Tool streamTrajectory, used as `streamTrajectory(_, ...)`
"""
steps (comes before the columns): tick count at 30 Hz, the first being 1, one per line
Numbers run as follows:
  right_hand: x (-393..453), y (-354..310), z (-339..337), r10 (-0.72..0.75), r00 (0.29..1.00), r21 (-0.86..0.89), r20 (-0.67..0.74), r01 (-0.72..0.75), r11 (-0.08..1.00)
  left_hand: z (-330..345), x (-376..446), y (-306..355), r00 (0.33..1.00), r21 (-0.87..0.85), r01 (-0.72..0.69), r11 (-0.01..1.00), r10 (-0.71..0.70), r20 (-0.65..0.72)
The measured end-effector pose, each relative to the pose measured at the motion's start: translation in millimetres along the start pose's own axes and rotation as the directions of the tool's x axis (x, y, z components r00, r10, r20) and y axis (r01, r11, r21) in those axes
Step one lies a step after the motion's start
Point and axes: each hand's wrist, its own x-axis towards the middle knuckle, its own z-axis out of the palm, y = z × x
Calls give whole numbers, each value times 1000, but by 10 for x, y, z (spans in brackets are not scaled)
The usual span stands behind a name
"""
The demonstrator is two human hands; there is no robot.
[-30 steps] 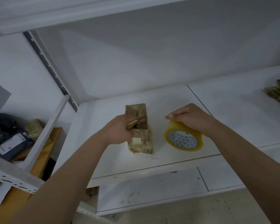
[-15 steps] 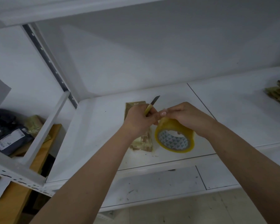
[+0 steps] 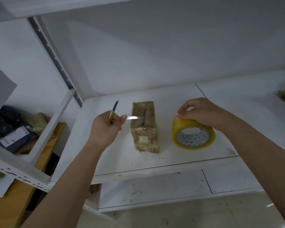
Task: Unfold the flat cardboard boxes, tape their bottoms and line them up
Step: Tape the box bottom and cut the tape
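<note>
Both forearms were bare from the wrist back to the lower edge of the picture, with no sleeve or cuff showing. The left hand (image 3: 105,127) wore no glove, ring, watch or band that I could see. The right hand (image 3: 202,112) was bare as well, its wrist plain, and the fingernails looked short and unpainted.

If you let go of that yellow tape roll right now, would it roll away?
Probably it could. The tape roll is round and stands on its edge on the white shelf, steadied from above by the right hand. Its band looks wide, so it would likely roll a bit rather than topple. With its hollow middle, it probably feels light.
</note>
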Motion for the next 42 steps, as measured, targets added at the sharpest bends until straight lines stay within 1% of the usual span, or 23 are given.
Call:
streamTrajectory(4,122,-28,135,-33,999,-136,-27,29,990,33,-35,-178,999,10,48,999,-48,-25)
streamTrajectory(10,256,-34,196,-33,998,-155,-60,24,988,28,106,-275,997,6,60,998,-60,-40)
streamTrajectory(14,322,95,306,15,999,-169,-42,-22,985,142,119,-427,989,-20,148,989,-148,23)
streamTrajectory(17,342,209,431,60,998,-154,-26,-63,986,332,24,-546,964,-136,260,956,-250,87)
streamTrajectory(20,361,252,572,72,997,-150,6,-70,986,534,-65,-597,931,-279,363,889,-329,160)
streamTrajectory(23,379,251,679,70,997,-144,28,-65,988,620,-86,-623,900,-368,435,822,-382,209)
streamTrajectory(26,402,233,689,70,997,-153,25,-65,986,661,-111,-670,878,-342,478,809,-422,227)
streamTrajectory(29,392,234,683,72,997,-161,34,-65,985,676,-175,-737,854,-245,513,823,-459,246)
streamTrajectory(31,395,238,676,69,997,-157,33,-63,986,585,-170,-734,883,-112,448,887,-419,213)
streamTrajectory(33,396,232,660,69,997,-155,43,-61,986,413,-86,-650,946,-14,310,951,-307,101)
streamTrajectory(34,393,230,647,70,996,-147,49,-63,987,326,-21,-544,972,-20,229,973,-227,59)
streamTrajectory(35,385,231,637,74,996,-128,56,-67,989,253,48,-394,987,-59,149,987,-146,60)
streamTrajectory(36,378,229,631,78,995,-105,65,-71,992,206,121,-223,992,-99,70,993,-60,107)
streamTrajectory(37,373,224,623,80,994,-83,78,-74,994,198,183,-45,982,-112,-12,994,33,187)
streamTrajectory(38,370,218,610,81,992,-61,93,-76,995,235,223,120,951,-96,-89,991,113,287)
streamTrajectory(39,368,209,587,84,991,-36,108,-80,996,298,250,262,908,-72,-140,987,157,389)
streamTrajectory(41,352,196,530,93,984,11,154,-96,995,439,289,433,825,-24,-161,987,148,546)
streamTrajectory(42,339,199,504,97,978,26,184,-104,994,505,303,455,802,-1,-147,989,120,585)
